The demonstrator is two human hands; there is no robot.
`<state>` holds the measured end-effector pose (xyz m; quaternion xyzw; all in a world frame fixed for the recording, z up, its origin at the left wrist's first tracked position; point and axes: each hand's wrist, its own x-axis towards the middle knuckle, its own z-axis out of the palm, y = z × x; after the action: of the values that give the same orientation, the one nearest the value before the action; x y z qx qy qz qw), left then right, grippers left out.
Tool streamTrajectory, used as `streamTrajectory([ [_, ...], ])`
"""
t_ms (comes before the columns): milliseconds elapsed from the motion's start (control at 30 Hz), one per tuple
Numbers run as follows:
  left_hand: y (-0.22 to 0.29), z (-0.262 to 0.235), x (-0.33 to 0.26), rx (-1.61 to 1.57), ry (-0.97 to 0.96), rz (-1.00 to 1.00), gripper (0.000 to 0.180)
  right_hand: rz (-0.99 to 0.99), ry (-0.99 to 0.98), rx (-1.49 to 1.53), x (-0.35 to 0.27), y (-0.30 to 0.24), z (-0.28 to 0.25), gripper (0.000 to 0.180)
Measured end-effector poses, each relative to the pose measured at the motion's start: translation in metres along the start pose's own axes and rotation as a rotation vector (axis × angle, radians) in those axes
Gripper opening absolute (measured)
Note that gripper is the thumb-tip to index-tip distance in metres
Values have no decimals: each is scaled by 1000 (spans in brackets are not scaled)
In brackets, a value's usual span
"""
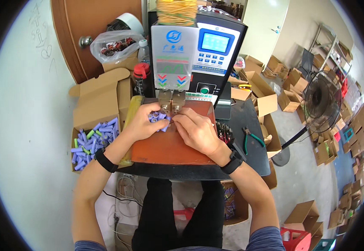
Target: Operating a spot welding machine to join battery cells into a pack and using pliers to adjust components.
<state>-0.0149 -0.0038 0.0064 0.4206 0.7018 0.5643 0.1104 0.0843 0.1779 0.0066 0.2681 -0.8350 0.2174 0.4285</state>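
My left hand (pixel 143 124) is closed around a small cluster of purple cylindrical battery cells (pixel 164 126), thumb and fingers on its sides. The cluster lies close beneath the metal electrode tips (pixel 172 102) of a spot welder (pixel 171 62). To its right, my right hand (pixel 198 131) has its fingertips pinched together by the tips and the cells. A thin dark strand or lead shows near those fingertips; what they grip is too small to make out. Both hands are over a reddish-brown mat (pixel 169 151) on the dark worktable (pixel 255 161).
An open carton (pixel 94 83) of loose purple and green cells stands at the left. Green-handled pliers (pixel 246 140) lie on the table's right, near dark strips (pixel 224 131). A red-capped bottle (pixel 142 79) stands beside the welder. A black fan (pixel 322 100) and several cartons occupy the floor rightward.
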Motion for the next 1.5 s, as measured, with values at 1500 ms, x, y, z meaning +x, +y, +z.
streamTrajectory([
  [1500, 6, 5, 1, 258, 4, 141, 18, 366, 2, 206, -4, 8, -1, 9],
])
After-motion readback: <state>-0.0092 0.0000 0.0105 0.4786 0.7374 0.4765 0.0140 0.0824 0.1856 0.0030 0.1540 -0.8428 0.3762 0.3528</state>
